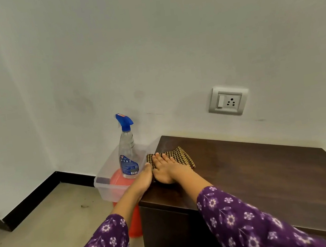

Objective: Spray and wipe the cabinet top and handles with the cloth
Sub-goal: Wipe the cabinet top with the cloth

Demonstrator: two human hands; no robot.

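Note:
A dark brown wooden cabinet (257, 173) stands against the wall on the right. On its far left corner lies a brown and yellow checked cloth (180, 156). My right hand (165, 169) lies flat on the cloth with fingers spread, pressing it onto the top. My left hand (143, 177) rests at the cabinet's left edge, its fingertips touching the cloth's near corner. A clear spray bottle (127, 153) with a blue trigger head stands upright just left of the cabinet, untouched. No cabinet handles are in sight.
The bottle stands in a clear plastic box (110, 184) that rests on a red stool or bucket (135, 224). A switch and socket plate (227, 101) sits on the white wall above the cabinet. Beige floor with black skirting spreads to the left.

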